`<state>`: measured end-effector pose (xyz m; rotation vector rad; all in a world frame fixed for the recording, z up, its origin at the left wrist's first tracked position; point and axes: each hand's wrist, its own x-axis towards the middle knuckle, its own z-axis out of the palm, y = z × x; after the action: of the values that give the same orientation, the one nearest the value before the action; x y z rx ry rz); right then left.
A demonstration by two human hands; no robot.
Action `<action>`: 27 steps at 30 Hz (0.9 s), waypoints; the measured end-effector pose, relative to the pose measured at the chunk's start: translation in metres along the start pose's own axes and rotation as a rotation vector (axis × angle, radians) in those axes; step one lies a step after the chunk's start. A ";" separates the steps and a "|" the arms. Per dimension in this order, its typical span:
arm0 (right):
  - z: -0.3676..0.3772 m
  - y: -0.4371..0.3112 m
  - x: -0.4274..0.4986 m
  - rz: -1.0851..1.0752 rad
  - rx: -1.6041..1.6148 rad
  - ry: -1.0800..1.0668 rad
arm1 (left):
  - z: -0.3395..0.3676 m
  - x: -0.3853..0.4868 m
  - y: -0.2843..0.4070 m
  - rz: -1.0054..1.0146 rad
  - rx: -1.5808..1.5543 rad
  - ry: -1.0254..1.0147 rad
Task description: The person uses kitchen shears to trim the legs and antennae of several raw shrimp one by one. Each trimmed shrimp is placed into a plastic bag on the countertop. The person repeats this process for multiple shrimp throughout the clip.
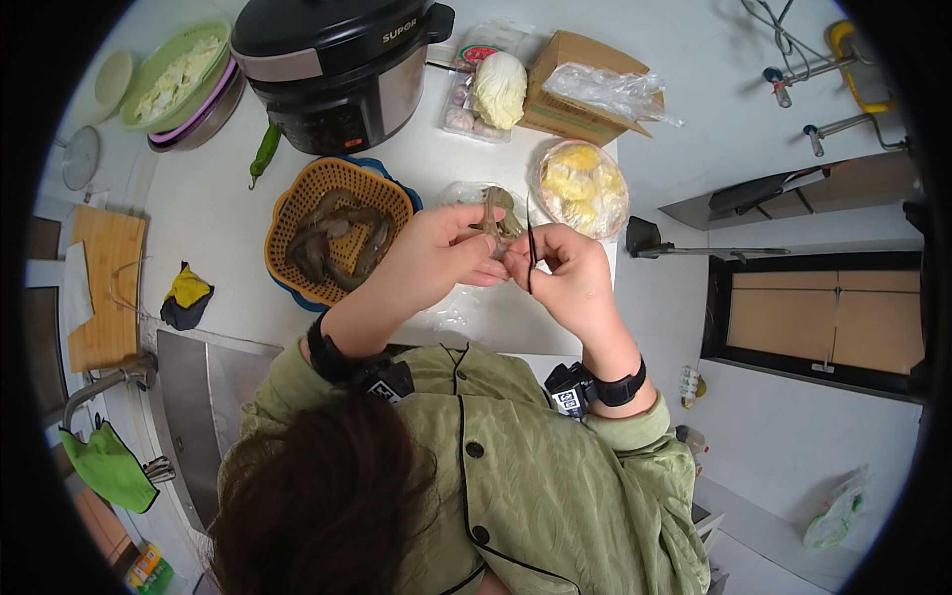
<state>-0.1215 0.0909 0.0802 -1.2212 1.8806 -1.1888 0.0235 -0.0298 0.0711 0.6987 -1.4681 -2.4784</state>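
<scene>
My left hand (439,256) pinches a raw shrimp (492,216) between thumb and fingers. Against the shrimp's lower end are the fingertips of my right hand (569,275). A thin black tool (529,245), seen edge-on, is held in that hand; its exact kind cannot be told. Behind the fingers lies a clear plastic dish or wrap (461,193) with greyish shrimp pieces (509,216) on it, partly hidden. To the left of my left hand stands an orange perforated basket (286,178) nested in a blue one, with several whole raw shrimp (320,245) inside.
A Supor electric pressure cooker (335,82) stands at the back, near a green chilli pepper (264,155). A napa cabbage (500,89), a cardboard box (573,111) and a wrapped plate of yellow food (584,186) line the right. A cloth (186,297) lies left, beyond stacked basins (178,82).
</scene>
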 end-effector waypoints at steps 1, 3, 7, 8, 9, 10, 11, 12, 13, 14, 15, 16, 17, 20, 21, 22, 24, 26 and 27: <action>-0.001 0.001 0.000 0.032 0.050 -0.013 | -0.001 -0.001 0.001 -0.014 -0.005 0.008; -0.005 0.003 0.001 0.115 0.152 -0.061 | -0.002 0.000 0.003 -0.049 -0.017 -0.005; -0.006 0.007 0.003 0.188 0.247 -0.113 | -0.003 0.001 0.003 -0.087 -0.026 -0.019; -0.007 0.009 0.003 0.190 0.248 -0.112 | -0.004 0.002 0.001 -0.091 -0.032 -0.028; -0.007 0.011 0.003 0.190 0.250 -0.112 | -0.005 0.004 -0.001 -0.094 -0.038 -0.037; -0.007 0.014 0.003 0.196 0.252 -0.109 | -0.006 0.006 -0.004 -0.097 -0.044 -0.046; -0.007 0.017 0.003 0.188 0.272 -0.102 | -0.009 0.009 -0.008 -0.081 -0.028 -0.021; -0.008 0.020 0.003 0.185 0.290 -0.093 | -0.011 0.013 -0.012 -0.064 -0.011 0.004; -0.011 0.023 0.002 0.188 0.307 -0.082 | -0.015 0.017 -0.017 -0.032 -0.001 0.021; -0.014 0.027 0.000 0.217 0.327 -0.048 | -0.019 0.023 -0.022 0.006 0.071 0.076; -0.019 0.030 -0.003 0.252 0.344 -0.012 | -0.025 0.028 -0.027 0.059 0.137 0.124; -0.025 0.034 -0.006 0.250 0.384 0.012 | -0.029 0.035 -0.033 0.113 0.203 0.174; -0.028 0.039 -0.009 0.289 0.371 0.065 | -0.032 0.043 -0.040 0.130 0.281 0.182; -0.035 0.055 -0.019 0.331 0.366 0.143 | -0.034 0.061 -0.066 0.153 0.480 0.222; -0.034 0.061 -0.023 0.344 0.353 0.153 | -0.030 0.066 -0.076 0.266 0.700 0.243; -0.032 0.066 -0.027 0.339 0.354 0.166 | -0.029 0.070 -0.084 0.440 0.973 0.230; -0.028 0.077 -0.033 0.336 0.321 0.178 | -0.026 0.077 -0.096 0.233 1.204 0.178; -0.026 0.088 -0.039 0.294 0.239 0.188 | -0.034 0.070 -0.100 0.196 1.270 0.190; -0.026 0.094 -0.042 0.286 0.210 0.172 | -0.039 0.066 -0.100 0.218 1.243 0.187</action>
<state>-0.1630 0.1553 0.0066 -0.7299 1.9177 -1.3246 -0.0070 -0.0359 -0.0508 0.7928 -2.7070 -1.0676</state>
